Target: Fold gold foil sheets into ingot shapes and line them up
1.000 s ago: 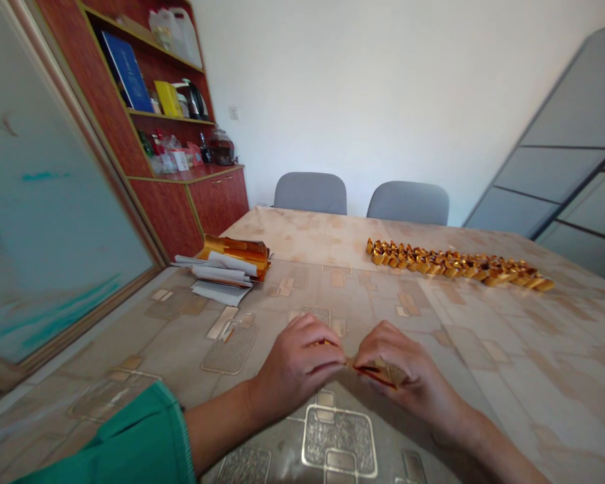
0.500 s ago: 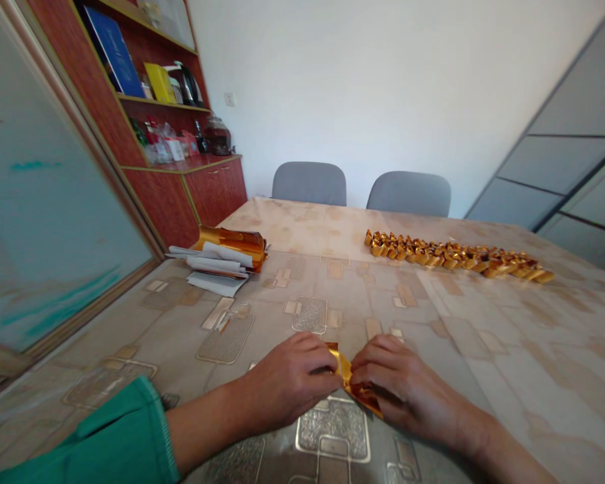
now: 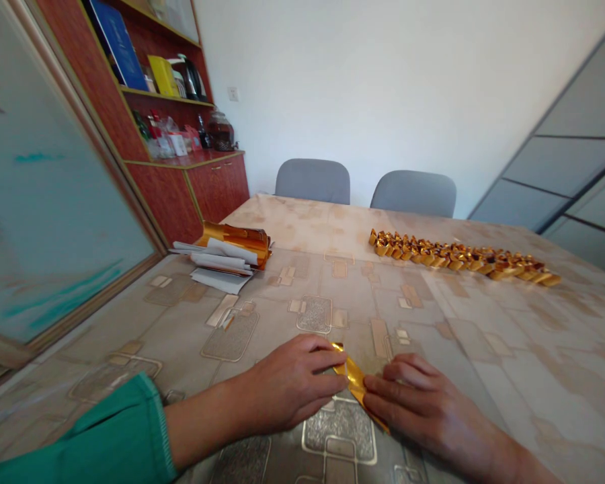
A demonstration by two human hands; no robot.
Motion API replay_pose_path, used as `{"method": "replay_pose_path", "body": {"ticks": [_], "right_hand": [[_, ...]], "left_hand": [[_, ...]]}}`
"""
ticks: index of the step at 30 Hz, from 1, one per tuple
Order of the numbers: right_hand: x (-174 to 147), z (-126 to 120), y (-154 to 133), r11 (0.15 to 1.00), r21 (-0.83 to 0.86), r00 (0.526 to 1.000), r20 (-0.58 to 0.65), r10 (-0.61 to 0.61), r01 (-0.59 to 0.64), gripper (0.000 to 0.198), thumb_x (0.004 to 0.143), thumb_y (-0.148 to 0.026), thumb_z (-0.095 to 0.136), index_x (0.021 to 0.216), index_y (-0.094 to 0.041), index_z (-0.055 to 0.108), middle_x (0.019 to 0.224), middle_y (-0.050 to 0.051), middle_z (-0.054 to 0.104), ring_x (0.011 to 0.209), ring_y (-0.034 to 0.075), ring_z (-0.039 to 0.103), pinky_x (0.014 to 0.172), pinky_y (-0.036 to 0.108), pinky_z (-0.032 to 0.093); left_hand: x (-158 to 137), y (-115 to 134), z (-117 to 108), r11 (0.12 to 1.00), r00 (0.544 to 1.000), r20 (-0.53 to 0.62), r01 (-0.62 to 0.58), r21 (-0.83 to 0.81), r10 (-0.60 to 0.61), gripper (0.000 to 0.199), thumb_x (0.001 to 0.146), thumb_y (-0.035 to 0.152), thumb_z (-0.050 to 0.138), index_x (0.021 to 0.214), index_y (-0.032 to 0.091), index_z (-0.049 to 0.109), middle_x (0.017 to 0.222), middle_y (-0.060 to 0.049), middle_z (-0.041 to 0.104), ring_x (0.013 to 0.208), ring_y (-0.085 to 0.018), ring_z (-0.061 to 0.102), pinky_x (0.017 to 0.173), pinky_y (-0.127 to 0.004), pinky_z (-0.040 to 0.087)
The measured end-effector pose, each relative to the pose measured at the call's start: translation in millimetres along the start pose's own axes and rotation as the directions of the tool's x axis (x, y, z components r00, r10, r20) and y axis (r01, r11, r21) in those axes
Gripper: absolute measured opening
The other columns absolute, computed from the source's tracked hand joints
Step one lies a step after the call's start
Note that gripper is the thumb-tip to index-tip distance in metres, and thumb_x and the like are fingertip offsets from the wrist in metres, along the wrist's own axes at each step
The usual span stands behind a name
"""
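A folded strip of shiny gold foil paper lies slantwise on the patterned tablecloth in front of me. My left hand grips its far end, thumb and fingers closed at the strip's left edge. From the right, the fingertips of my right hand press together on the strip's middle and near part. The near tip of the strip pokes out below my right fingers. Parts of both ends are hidden by my hands.
Rows of folded gold foil pieces stand at the back right of the table. At the left, gold foil sheets lie with white papers. Two grey chairs are across the table; a red cabinet stands behind on the left.
My right hand has slid a little to the right and opened out along the strip, which now looks flatter and narrower. The left hand stays at the far end.
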State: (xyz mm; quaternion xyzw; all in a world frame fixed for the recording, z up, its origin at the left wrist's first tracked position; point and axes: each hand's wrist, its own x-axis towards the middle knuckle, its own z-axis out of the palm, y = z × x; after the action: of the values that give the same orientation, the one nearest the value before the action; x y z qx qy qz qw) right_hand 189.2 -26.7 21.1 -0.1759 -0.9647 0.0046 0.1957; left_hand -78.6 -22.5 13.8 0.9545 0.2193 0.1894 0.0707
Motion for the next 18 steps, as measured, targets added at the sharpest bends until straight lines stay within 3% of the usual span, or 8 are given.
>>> {"method": "replay_pose_path", "body": {"ticks": [4,8,10,12,14,15,17,18], "right_hand": [[6,7,0,1.0,-0.022,0.999,0.039,0.002,-0.001,0.022,0.102,-0.02,0.049,0.114,-0.023,0.067,0.087,0.005,0.073,0.08,0.02,0.063,0.077,0.036,0.049],[16,18,6,0.997,-0.075,1.0,0.009,-0.022,0.023,0.019,0.1,-0.016,0.05,0.104,-0.019,0.068,0.078,0.004,0.069,0.073,0.019,0.058,0.072,0.036,0.045],[21,21,12,0.994,-0.109,0.998,-0.062,-0.005,-0.002,0.017,0.099,-0.013,0.052,0.102,-0.017,0.068,0.075,0.003,0.067,0.071,0.019,0.056,0.07,0.035,0.042],[26,18,19,0.989,-0.136,0.986,-0.161,0.036,-0.059,0.016,0.098,-0.011,0.053,0.105,-0.015,0.067,0.075,0.004,0.067,0.071,0.019,0.055,0.069,0.035,0.041],[32,13,25,0.98,-0.163,0.963,-0.26,0.072,-0.118,0.018,0.097,-0.01,0.053,0.111,-0.013,0.064,0.08,0.006,0.069,0.075,0.02,0.055,0.069,0.035,0.041],[35,10,26,0.973,-0.184,0.95,-0.303,0.079,-0.14,0.02,0.097,-0.009,0.053,0.113,-0.013,0.063,0.083,0.007,0.071,0.076,0.02,0.055,0.07,0.036,0.042],[42,5,25,0.963,-0.231,0.936,-0.348,0.053,-0.141,0.022,0.098,-0.01,0.052,0.117,-0.013,0.062,0.088,0.008,0.073,0.079,0.021,0.055,0.073,0.037,0.042],[46,4,22,0.96,-0.251,0.936,-0.35,0.028,-0.123,0.022,0.098,-0.01,0.051,0.117,-0.014,0.062,0.089,0.008,0.073,0.079,0.021,0.056,0.074,0.038,0.042]], "left_hand": [[2,0,4,1.0,1.0,-0.017,0.022,-0.016,-0.023,0.017,0.092,0.016,0.057,0.107,0.017,0.066,0.121,-0.01,0.068,0.111,-0.024,0.06,0.101,-0.038,0.045],[3,-8,6,0.973,0.986,-0.127,0.083,-0.213,-0.112,0.023,0.096,0.015,0.051,0.114,0.018,0.064,0.118,-0.008,0.07,0.108,-0.02,0.062,0.098,-0.035,0.046],[3,-11,3,0.93,0.935,-0.253,0.158,-0.333,-0.249,0.023,0.095,0.013,0.048,0.11,0.018,0.066,0.114,-0.009,0.071,0.106,-0.02,0.063,0.095,-0.035,0.047],[2,-13,1,0.823,0.822,-0.333,0.257,-0.506,-0.462,0.018,0.093,0.015,0.05,0.096,0.016,0.067,0.097,-0.008,0.071,0.091,-0.019,0.065,0.083,-0.033,0.051],[2,-11,1,0.56,0.723,-0.187,0.317,-0.765,-0.665,0.013,0.091,0.021,0.056,0.086,0.015,0.066,0.076,-0.004,0.068,0.067,-0.015,0.063,0.065,-0.028,0.05],[3,-10,1,0.352,0.693,-0.035,0.321,-0.879,-0.72,0.013,0.089,0.025,0.059,0.086,0.014,0.066,0.073,-0.004,0.067,0.061,-0.014,0.062,0.06,-0.026,0.049],[4,-6,3,-0.086,0.684,0.255,0.272,-0.958,-0.684,0.022,0.085,0.032,0.068,0.095,0.012,0.068,0.086,-0.009,0.072,0.072,-0.016,0.069,0.066,-0.027,0.053],[6,-5,3,-0.245,0.69,0.333,0.227,-0.942,-0.643,0.028,0.085,0.035,0.071,0.1,0.011,0.068,0.096,-0.012,0.073,0.083,-0.018,0.071,0.075,-0.029,0.054]]}}
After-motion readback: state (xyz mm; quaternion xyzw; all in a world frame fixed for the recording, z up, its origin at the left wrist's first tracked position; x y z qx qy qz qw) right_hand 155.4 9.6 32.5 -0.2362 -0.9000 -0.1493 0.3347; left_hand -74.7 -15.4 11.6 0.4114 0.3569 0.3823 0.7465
